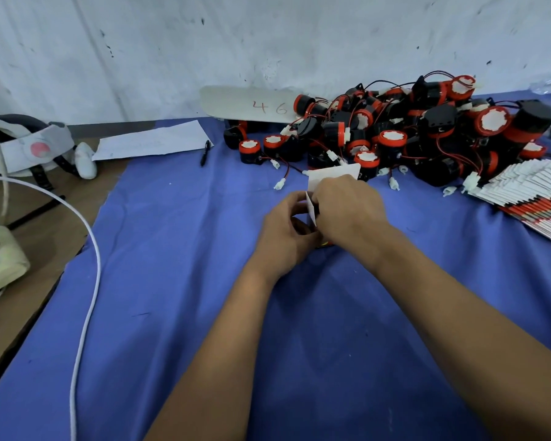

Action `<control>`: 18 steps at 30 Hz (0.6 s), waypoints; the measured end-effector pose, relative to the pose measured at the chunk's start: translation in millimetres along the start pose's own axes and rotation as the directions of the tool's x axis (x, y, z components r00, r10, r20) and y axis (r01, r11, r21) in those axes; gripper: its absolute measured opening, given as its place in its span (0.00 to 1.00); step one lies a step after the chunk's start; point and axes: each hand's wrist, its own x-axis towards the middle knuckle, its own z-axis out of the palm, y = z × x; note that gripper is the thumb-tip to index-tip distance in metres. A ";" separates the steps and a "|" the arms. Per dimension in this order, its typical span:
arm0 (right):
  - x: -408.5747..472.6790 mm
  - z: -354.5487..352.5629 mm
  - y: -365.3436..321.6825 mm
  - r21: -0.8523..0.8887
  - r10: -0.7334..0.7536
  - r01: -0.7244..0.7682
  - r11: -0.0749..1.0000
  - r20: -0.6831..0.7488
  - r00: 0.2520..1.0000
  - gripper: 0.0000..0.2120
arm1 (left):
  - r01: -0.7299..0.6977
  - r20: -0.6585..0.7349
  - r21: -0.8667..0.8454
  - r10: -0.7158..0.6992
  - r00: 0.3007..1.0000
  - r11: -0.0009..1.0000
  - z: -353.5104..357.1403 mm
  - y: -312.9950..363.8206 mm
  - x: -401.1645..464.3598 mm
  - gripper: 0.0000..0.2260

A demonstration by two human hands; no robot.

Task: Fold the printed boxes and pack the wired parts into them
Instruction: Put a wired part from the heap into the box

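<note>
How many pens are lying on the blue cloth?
1. The black pen lies on the blue cloth just right of the white paper sheet. Others could be hidden under the pile of wired parts.

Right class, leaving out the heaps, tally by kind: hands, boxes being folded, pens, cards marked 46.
Hands: 2, left hand and right hand
Box being folded: 1
Pen: 1
Card marked 46: 1
Total: 5

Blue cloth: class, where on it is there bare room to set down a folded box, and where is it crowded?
Bare: the blue cloth left of the hands, between the white cable and the left hand, below the pen. Crowded: the far right, with the pile of wired parts and the stack of flat boxes.
</note>
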 end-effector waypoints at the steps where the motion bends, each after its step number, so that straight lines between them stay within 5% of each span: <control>1: 0.1 -2.9 2.0 -0.005 -0.028 0.028 1.000 0.034 0.999 0.07 | -0.003 -0.017 0.018 0.003 1.000 1.000 1.5 0.1 0.0 0.31; 4: -3.7 -11.0 11.6 0.140 -0.164 0.149 0.979 0.098 0.982 0.07 | -0.041 -0.046 0.014 0.041 0.998 0.999 0.8 -1.6 -1.5 0.36; 6: -14.3 -8.0 23.1 0.283 -0.168 0.212 0.936 -0.170 0.971 0.08 | -0.061 -0.052 0.031 0.063 0.997 0.998 -3.2 -4.1 -1.7 0.34; 9: -31.2 2.1 47.0 0.419 0.135 0.122 0.900 -0.533 0.835 0.04 | -0.087 -0.036 0.102 0.091 0.995 0.991 -5.5 -4.7 -1.9 0.28; 12: -34.0 20.5 68.5 0.644 0.316 -0.028 0.764 -0.335 0.888 0.06 | -0.125 -0.031 0.123 0.129 0.991 0.985 -4.0 -5.9 -1.0 0.24; 16: -30.8 32.9 70.7 0.889 0.241 -0.045 0.457 -0.075 0.968 0.06 | -0.151 -0.016 0.153 0.155 0.988 0.977 -2.6 -7.1 1.6 0.24; 18: -31.6 36.0 69.6 0.908 0.223 -0.017 0.420 -0.084 0.971 0.09 | -0.176 0.010 0.208 0.177 0.984 0.962 1.0 -6.4 0.8 0.21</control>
